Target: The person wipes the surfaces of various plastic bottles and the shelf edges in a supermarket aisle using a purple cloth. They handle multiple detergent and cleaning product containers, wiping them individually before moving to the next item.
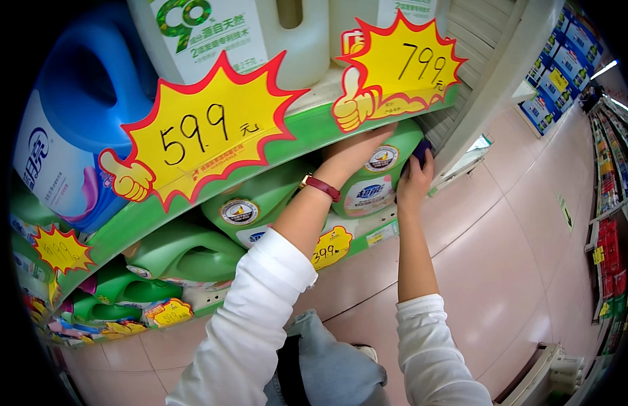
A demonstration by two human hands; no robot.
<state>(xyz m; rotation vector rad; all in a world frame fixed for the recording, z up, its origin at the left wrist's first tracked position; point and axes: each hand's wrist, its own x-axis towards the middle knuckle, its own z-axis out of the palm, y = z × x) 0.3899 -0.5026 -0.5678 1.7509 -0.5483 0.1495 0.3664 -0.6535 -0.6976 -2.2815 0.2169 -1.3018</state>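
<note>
Both my arms reach to the lower shelf of a store rack. My left hand (367,143) passes under the green shelf edge (314,127) and lies over the top of a green detergent bottle (370,195); its fingers are hidden. My right hand (415,182) is at the bottle's right side, its fingers on something dark purple (422,152), partly hidden, with the grip unclear. More green detergent bottles (205,251) lie or lean to the left on the same shelf. A yellow price tag (332,247) sits on the lower shelf edge, beside my left forearm.
Large starburst price signs (207,132) stick out from the upper shelf edge, close above my left arm. A blue detergent jug (85,101) and pale jugs (304,56) stand above. A white rack post (476,101) rises at right. Stocked shelves (611,228) line the far right.
</note>
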